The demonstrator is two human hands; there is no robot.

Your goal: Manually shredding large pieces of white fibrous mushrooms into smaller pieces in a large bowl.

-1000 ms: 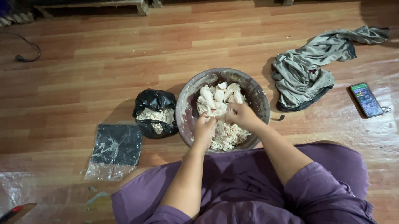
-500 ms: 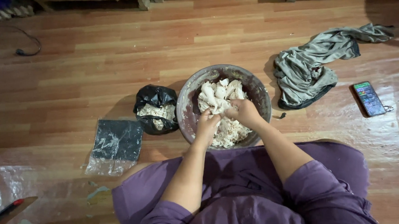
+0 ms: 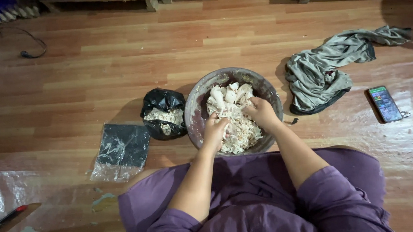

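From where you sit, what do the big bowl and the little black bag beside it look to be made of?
The bowl looks like dull grey metal, its wall smeared and only faintly shiny. The black bag seems thin plastic film: glossy, crinkled, rolled down at its rim.

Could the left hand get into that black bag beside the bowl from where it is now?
Probably yes. The left hand is in the bowl on the side nearest the black bag, whose mouth is open and facing up, with nothing between them but the bowl's rim.
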